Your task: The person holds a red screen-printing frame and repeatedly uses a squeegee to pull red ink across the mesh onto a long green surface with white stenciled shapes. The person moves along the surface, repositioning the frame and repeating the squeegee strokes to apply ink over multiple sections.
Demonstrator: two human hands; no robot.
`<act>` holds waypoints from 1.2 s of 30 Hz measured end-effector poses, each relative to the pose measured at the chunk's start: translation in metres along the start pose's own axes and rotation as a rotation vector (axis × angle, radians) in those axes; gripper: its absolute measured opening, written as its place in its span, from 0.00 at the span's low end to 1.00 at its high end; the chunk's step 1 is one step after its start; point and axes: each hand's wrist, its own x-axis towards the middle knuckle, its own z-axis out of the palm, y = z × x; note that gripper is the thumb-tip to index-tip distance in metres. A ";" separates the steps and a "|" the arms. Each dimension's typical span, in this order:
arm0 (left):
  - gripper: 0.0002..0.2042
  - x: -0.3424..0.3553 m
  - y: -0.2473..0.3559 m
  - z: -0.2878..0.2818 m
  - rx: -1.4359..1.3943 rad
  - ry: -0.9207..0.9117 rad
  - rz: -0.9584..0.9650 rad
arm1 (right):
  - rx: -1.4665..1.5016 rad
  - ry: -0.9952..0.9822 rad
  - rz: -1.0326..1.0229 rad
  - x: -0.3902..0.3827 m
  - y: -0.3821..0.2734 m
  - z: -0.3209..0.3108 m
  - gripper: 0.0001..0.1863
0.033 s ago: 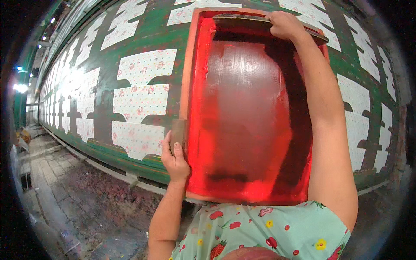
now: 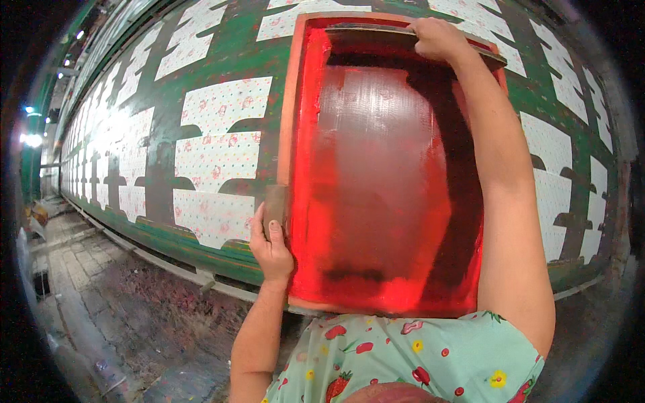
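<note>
A screen-printing frame (image 2: 289, 127) with reddish wooden sides lies in front of me, its mesh (image 2: 383, 181) wet with red ink. At the frame's far end my right hand (image 2: 437, 40) is closed on a long thin squeegee (image 2: 366, 29), which spans most of the width. My left hand (image 2: 272, 250) grips a brownish block-like handle (image 2: 276, 205) on the frame's left side, thumb on top. Dark shadow from my right arm falls across the right part of the mesh.
A long green printing table (image 2: 161, 144) runs under the frame to both sides. White cut fabric pieces (image 2: 218, 158) with small coloured prints lie on it in rows. The table's near edge (image 2: 181, 272) borders a stained floor (image 2: 87, 269). Bright lamps reflect at the far left.
</note>
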 end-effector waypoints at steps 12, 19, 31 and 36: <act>0.25 0.012 -0.010 0.004 -0.058 -0.045 0.052 | 0.081 -0.253 0.032 -0.184 -0.136 -0.042 0.19; 0.27 0.014 -0.029 0.007 -0.125 -0.049 0.089 | 0.075 -0.240 0.046 -0.327 -0.230 -0.047 0.13; 0.33 0.014 -0.024 0.008 -0.069 -0.007 0.104 | 0.154 -0.076 -0.022 -0.475 -0.320 -0.040 0.20; 0.33 0.016 -0.021 0.010 0.129 0.045 0.070 | 0.319 0.028 -0.104 -0.502 -0.317 -0.034 0.36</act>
